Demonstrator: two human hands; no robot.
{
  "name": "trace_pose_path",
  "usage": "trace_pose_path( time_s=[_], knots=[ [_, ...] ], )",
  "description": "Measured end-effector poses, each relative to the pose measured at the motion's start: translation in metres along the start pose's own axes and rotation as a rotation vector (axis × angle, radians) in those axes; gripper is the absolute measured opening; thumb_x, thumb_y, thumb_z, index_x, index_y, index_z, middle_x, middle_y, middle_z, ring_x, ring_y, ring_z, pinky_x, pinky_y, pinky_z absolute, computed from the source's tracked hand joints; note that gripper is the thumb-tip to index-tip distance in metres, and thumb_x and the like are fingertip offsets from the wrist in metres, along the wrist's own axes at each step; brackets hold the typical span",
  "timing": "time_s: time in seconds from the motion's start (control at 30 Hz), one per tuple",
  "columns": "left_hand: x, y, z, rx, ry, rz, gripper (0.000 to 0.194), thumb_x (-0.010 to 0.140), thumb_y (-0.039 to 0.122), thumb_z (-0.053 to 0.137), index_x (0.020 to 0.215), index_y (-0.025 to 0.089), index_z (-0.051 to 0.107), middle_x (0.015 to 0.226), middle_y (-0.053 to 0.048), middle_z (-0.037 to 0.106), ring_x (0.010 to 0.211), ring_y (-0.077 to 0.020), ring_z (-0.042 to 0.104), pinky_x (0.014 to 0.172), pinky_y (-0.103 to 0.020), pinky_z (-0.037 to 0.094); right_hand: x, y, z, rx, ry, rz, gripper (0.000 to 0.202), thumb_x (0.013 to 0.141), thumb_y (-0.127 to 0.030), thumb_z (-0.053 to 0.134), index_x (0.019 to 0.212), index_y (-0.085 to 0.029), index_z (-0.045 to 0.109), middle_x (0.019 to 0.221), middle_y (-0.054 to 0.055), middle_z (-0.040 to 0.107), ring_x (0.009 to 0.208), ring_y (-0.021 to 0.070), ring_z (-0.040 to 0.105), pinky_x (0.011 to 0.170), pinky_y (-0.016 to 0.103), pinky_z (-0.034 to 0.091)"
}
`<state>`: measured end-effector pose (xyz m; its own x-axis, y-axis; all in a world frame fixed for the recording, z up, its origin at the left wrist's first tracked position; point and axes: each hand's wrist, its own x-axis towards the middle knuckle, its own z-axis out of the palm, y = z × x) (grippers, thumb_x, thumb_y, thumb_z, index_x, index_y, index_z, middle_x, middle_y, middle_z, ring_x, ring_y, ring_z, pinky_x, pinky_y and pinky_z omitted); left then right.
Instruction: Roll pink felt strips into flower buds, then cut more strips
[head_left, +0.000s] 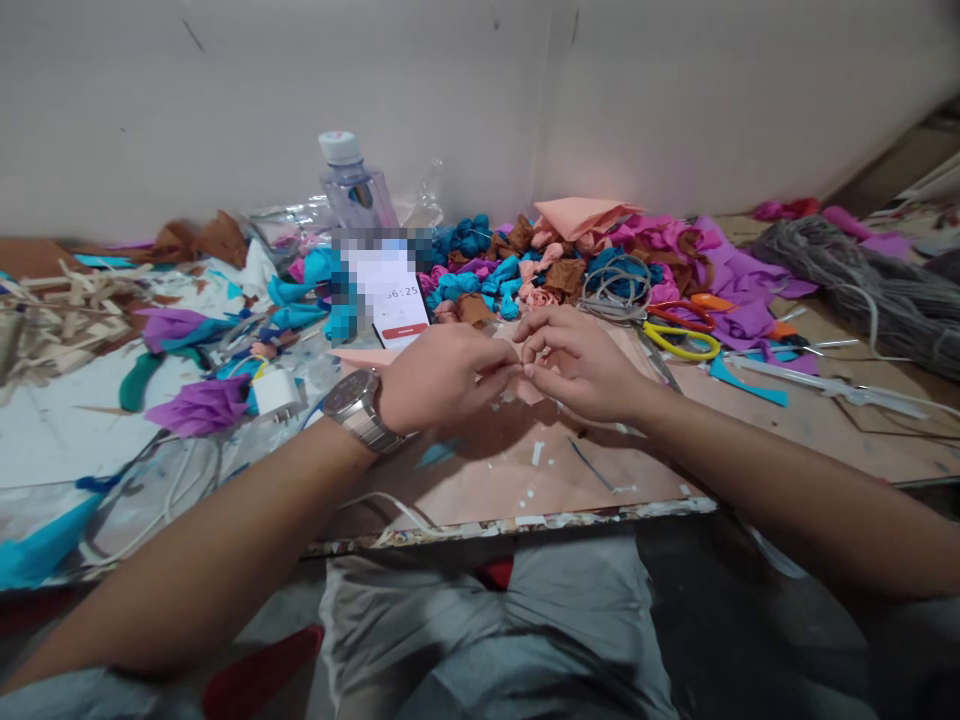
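My left hand (450, 375), with a metal watch (352, 395) on its wrist, pinches thumb and finger together above the table's near part. Facing it, my right hand (574, 365) has curled fingers, and its thumb and fingertips meet those of the left. A small piece of peach crepe paper (529, 390) shows just under the joined fingertips; the fingers hide most of it. Behind the hands lies a pile of crumpled crepe paper pieces (510, 280) in blue, brown, pink and peach. A folded peach sheet (585, 215) rests on that pile.
A phone (397, 300) showing a timer leans before a plastic bottle (352, 185). At the right are yellow-handled scissors (686, 342), a coil of wire (619, 285), a glue gun (832, 385) and grey cord (862, 280). A white charger (276, 390) and wooden sticks (64, 310) lie left.
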<state>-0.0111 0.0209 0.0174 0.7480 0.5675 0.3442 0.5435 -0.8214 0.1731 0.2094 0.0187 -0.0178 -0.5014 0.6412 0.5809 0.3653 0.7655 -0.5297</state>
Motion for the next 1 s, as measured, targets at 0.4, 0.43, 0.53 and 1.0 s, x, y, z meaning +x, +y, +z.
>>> trace_pose_path(
  time_s=[0.4, 0.43, 0.53, 1.0],
  knots=[
    [0.0002, -0.001, 0.0048, -0.05, -0.092, -0.057, 0.027, 0.098, 0.032, 0.056, 0.092, 0.019, 0.079, 0.078, -0.006, 0.078, 0.071, -0.0189, 0.07, 0.063, -0.028, 0.038, -0.0023, -0.0004, 0.0028, -0.059, -0.08, 0.055, 0.007, 0.081, -0.017, 0.059, 0.076, -0.022, 0.057, 0.114, 0.008, 0.068, 0.112, 0.0274, 0.06, 0.1, 0.048, 0.041],
    [0.0002, -0.0016, 0.0049, -0.078, -0.091, -0.073, 0.026, 0.097, 0.032, 0.057, 0.094, 0.019, 0.08, 0.079, -0.006, 0.078, 0.071, -0.0185, 0.071, 0.063, -0.027, 0.039, -0.0026, -0.001, 0.0022, -0.072, -0.075, 0.066, 0.007, 0.082, -0.018, 0.06, 0.077, -0.022, 0.057, 0.113, 0.008, 0.069, 0.112, 0.0276, 0.061, 0.1, 0.048, 0.04],
    [0.0001, -0.0035, 0.0045, -0.137, -0.084, -0.106, 0.024, 0.096, 0.031, 0.059, 0.096, 0.019, 0.081, 0.081, -0.006, 0.079, 0.069, -0.0165, 0.07, 0.063, -0.026, 0.039, -0.0031, -0.0029, 0.0001, -0.096, -0.059, 0.071, 0.005, 0.084, -0.02, 0.064, 0.08, -0.022, 0.062, 0.112, 0.007, 0.07, 0.11, 0.0269, 0.061, 0.099, 0.047, 0.04],
    [0.0006, -0.0062, 0.0002, -0.285, -0.141, -0.081, 0.022, 0.095, 0.029, 0.06, 0.096, 0.018, 0.079, 0.08, -0.003, 0.078, 0.065, -0.0123, 0.066, 0.062, -0.023, 0.039, -0.0049, -0.0021, 0.0008, -0.106, -0.046, 0.036, 0.006, 0.085, -0.021, 0.062, 0.079, -0.021, 0.061, 0.11, 0.007, 0.068, 0.109, 0.027, 0.06, 0.099, 0.047, 0.038]
  ],
)
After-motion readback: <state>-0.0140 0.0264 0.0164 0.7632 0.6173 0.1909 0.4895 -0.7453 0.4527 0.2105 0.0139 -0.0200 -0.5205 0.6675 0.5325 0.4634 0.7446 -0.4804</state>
